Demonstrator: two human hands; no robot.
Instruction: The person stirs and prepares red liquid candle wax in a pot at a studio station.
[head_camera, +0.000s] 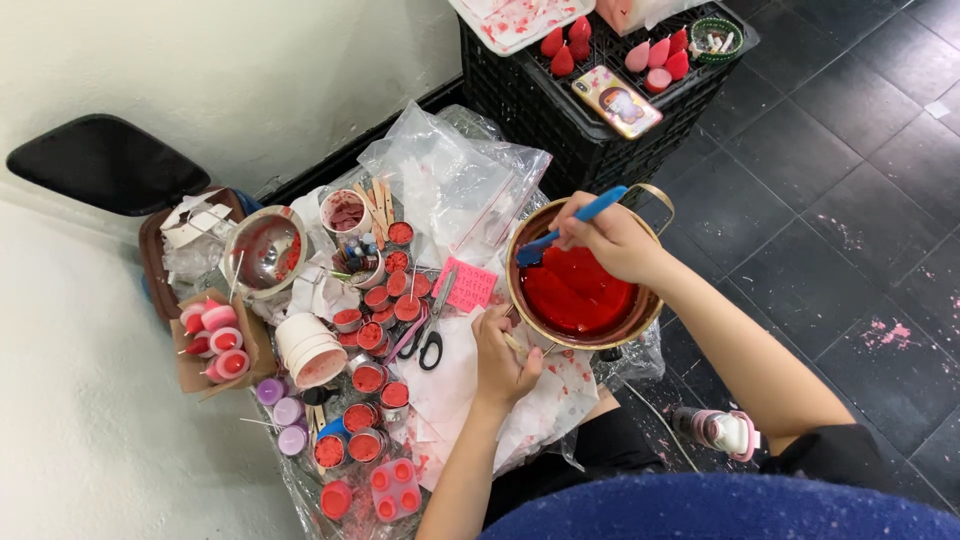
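Head view shows the right hand (612, 238) closed around a blue spatula (572, 223), its blade dipping into a red-filled metal pot (578, 290) just below. Left hand (503, 360) grips the pot's handle; scissors (433, 325) lie just beside.

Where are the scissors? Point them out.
In the head view, the black-handled scissors lie on the plastic-covered floor just left of the left hand, below the pink card and right of the small red-filled cups.
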